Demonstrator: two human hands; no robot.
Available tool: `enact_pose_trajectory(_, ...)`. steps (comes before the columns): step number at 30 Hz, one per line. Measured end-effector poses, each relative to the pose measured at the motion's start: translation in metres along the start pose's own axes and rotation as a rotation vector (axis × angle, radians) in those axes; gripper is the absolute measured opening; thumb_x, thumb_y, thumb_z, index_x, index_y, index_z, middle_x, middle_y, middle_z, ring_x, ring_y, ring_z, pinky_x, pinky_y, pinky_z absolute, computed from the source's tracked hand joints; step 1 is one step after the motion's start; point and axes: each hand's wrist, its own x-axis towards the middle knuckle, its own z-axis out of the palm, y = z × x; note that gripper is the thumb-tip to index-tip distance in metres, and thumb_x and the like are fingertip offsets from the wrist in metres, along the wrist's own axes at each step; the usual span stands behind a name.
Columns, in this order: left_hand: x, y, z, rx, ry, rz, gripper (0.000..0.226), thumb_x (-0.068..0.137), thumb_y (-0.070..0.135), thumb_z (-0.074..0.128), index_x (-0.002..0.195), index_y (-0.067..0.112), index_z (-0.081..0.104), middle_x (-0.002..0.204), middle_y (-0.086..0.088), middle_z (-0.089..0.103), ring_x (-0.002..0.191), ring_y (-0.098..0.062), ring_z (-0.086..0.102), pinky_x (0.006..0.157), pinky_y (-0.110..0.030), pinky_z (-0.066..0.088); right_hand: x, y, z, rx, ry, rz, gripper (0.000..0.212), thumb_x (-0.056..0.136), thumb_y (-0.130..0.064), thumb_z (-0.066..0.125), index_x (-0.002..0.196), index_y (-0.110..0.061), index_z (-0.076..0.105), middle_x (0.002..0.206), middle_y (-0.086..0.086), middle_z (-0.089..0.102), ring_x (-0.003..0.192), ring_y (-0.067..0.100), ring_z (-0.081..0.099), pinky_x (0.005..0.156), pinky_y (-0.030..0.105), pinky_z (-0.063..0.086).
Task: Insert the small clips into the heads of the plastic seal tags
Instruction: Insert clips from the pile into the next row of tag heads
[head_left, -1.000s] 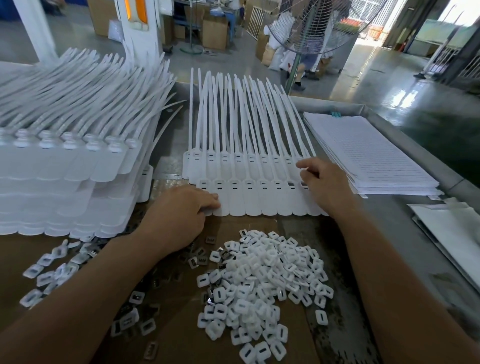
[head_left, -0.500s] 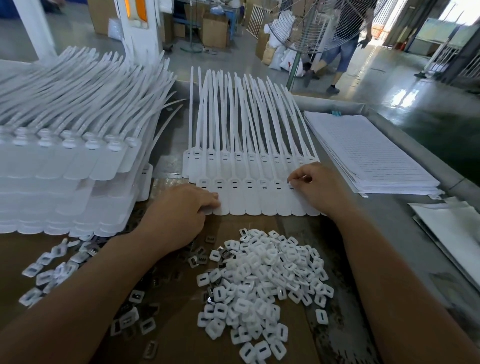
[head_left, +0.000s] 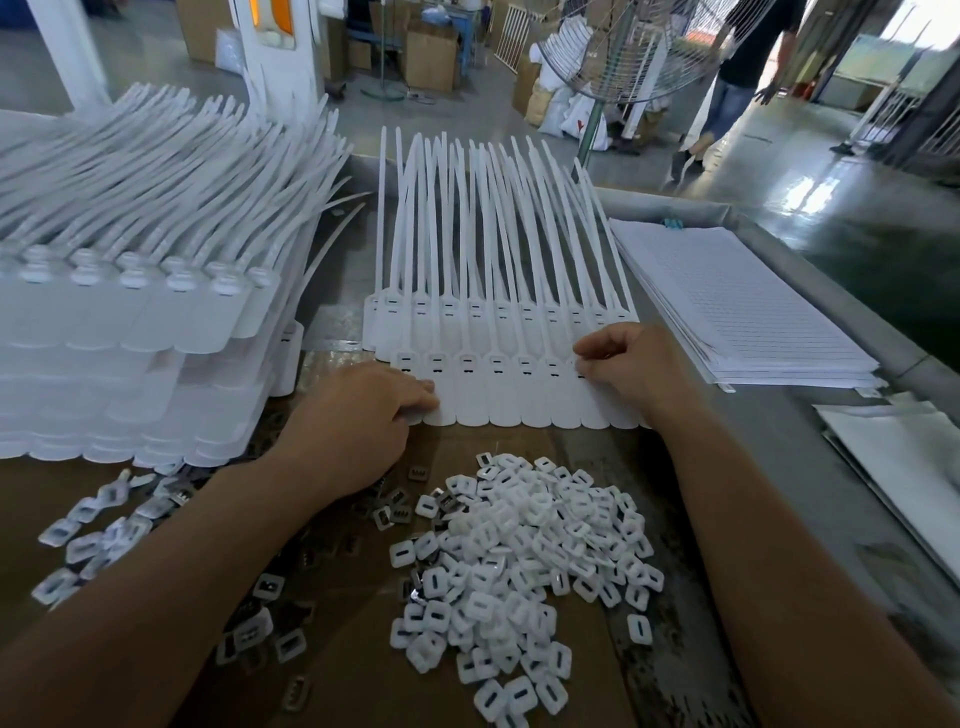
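Observation:
Two overlapping rows of white plastic seal tags (head_left: 511, 400) lie flat in front of me, their heads with dark slots facing me and their long tails pointing away. A heap of small white clips (head_left: 519, 551) sits on the brown cardboard (head_left: 337, 654) just below them. My left hand (head_left: 353, 431) rests on the left end of the near row, fingertips pressing the tag edge. My right hand (head_left: 631, 371) is at the right part of that row. Its thumb and fingers are curled and pinched together over a tag head, hiding what they pinch.
A tall stack of finished tags (head_left: 130, 322) fills the left. Loose clips (head_left: 93, 540) lie scattered at the lower left. A pile of lined paper sheets (head_left: 737, 306) lies at right, and more sheets (head_left: 909, 467) nearer. A person (head_left: 737, 78) walks past a fan (head_left: 623, 52).
My right hand has shifted leftward along the near row of tag heads. My left hand has stayed in place. The person in the background walked further right.

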Motion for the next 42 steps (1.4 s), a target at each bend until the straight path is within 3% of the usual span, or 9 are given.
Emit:
enact_pose_trajectory(5,0.001,0.001,0.000,-0.016,0.016,0.002,0.035,0.089,0.007,0.046,0.117,0.021,0.062,0.125,0.010,0.057,0.118,-0.007,0.046,0.098,-0.018,0.026,0.000,-0.001,-0.003,-0.010,-0.010,-0.010,0.013,0.077,-0.007,0.071,0.081,-0.019,0.067,0.075,-0.013,0.061,0.070,-0.004,0.054,0.050,-0.002,0.036)
enact_pose_trajectory(13,0.002,0.001,0.001,-0.005,0.017,0.006,0.036,0.088,0.006,0.046,0.116,0.021,0.062,0.125,0.009,0.058,0.117,-0.008,0.046,0.098,-0.018,0.026,0.003,-0.001,-0.002,-0.049,0.012,-0.049,0.014,0.083,-0.008,0.064,0.081,-0.022,0.066,0.077,-0.012,0.060,0.071,-0.003,0.053,0.059,0.002,0.038)
enact_pose_trajectory(17,0.002,0.001,0.002,-0.013,0.022,-0.002,0.036,0.088,0.006,0.046,0.116,0.022,0.062,0.125,0.009,0.058,0.118,-0.009,0.046,0.100,-0.021,0.028,0.009,0.002,0.003,-0.097,0.028,-0.027,0.028,0.080,-0.005,0.066,0.070,-0.030,0.060,0.075,-0.011,0.060,0.079,0.009,0.059,0.085,0.029,0.050)
enact_pose_trajectory(19,0.002,0.001,0.002,-0.019,0.020,-0.004,0.036,0.088,0.006,0.046,0.116,0.022,0.062,0.125,0.009,0.058,0.118,-0.009,0.046,0.101,-0.023,0.029,0.011,0.002,0.005,-0.129,0.036,-0.026,0.033,0.079,-0.002,0.064,0.067,-0.032,0.058,0.074,-0.013,0.059,0.085,0.015,0.061,0.089,0.039,0.051)
enact_pose_trajectory(26,0.003,-0.002,0.003,-0.008,0.015,-0.005,0.038,0.089,0.005,0.045,0.118,0.023,0.061,0.127,0.012,0.056,0.121,-0.007,0.043,0.100,-0.019,0.024,0.012,0.006,0.010,-0.145,0.040,-0.038,0.031,0.080,-0.008,0.066,0.066,-0.034,0.056,0.074,-0.017,0.058,0.085,0.015,0.061,0.088,0.044,0.050)
enact_pose_trajectory(31,0.002,-0.002,0.003,-0.021,0.011,-0.006,0.036,0.089,0.006,0.046,0.118,0.022,0.061,0.127,0.011,0.056,0.120,-0.007,0.044,0.100,-0.020,0.026,0.008,0.007,0.005,-0.145,0.007,-0.102,0.023,0.084,-0.011,0.063,0.074,-0.031,0.058,0.076,-0.018,0.057,0.075,0.000,0.055,0.083,0.028,0.047)
enact_pose_trajectory(36,0.003,-0.003,0.003,-0.034,0.010,-0.005,0.036,0.088,0.004,0.047,0.117,0.018,0.062,0.126,0.009,0.057,0.119,-0.008,0.046,0.100,-0.020,0.027,-0.003,-0.002,-0.009,-0.188,-0.107,-0.134,0.017,0.085,-0.010,0.062,0.101,-0.017,0.065,0.087,-0.009,0.059,0.077,-0.001,0.052,0.066,0.007,0.036)
enact_pose_trajectory(39,0.003,-0.003,0.002,-0.034,0.012,-0.001,0.036,0.087,0.002,0.048,0.116,0.017,0.062,0.125,0.008,0.058,0.119,-0.009,0.047,0.100,-0.019,0.027,-0.011,-0.010,-0.017,-0.237,-0.186,-0.151,0.022,0.085,-0.013,0.063,0.107,-0.014,0.065,0.094,-0.007,0.059,0.083,0.003,0.053,0.064,0.005,0.033)
enact_pose_trajectory(42,0.003,-0.004,0.002,-0.037,0.018,0.000,0.035,0.087,0.003,0.048,0.116,0.017,0.063,0.124,0.008,0.058,0.118,-0.009,0.048,0.099,-0.018,0.027,-0.016,-0.017,-0.020,-0.259,-0.176,-0.165,0.019,0.083,-0.014,0.066,0.101,-0.017,0.065,0.088,-0.011,0.057,0.077,-0.001,0.051,0.059,0.005,0.033)
